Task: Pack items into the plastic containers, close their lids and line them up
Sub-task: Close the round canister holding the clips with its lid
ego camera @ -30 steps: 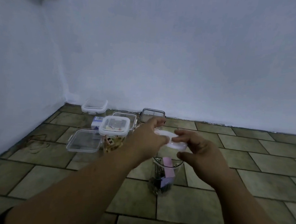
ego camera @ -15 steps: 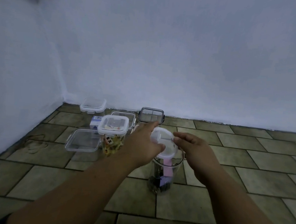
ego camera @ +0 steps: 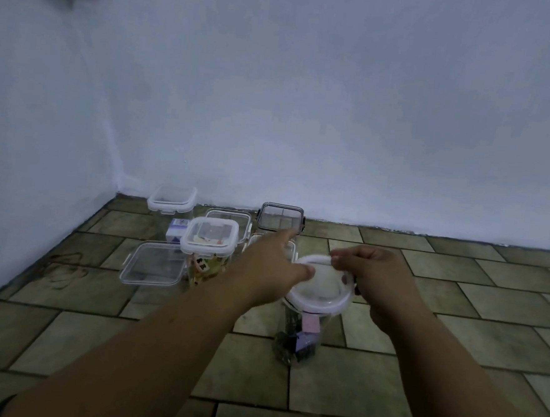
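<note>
A tall clear round container stands on the tiled floor and holds a pink card and dark small items. A white round lid lies on its mouth. My left hand has its thumb on the lid's left edge, with the index finger stretched out. At the lid's far rim, my right hand pinches the edge. Left of them stands a square container with a shut white-rimmed lid and colourful items inside.
Behind stand an empty white-lidded container, a dark-rimmed container and a further clear one. A loose clear lid lies on the floor at left, near a small blue-white box. Walls close off the left and back.
The lid was held tilted above the round container; now it lies flat on the mouth. Both hands came down with it.
</note>
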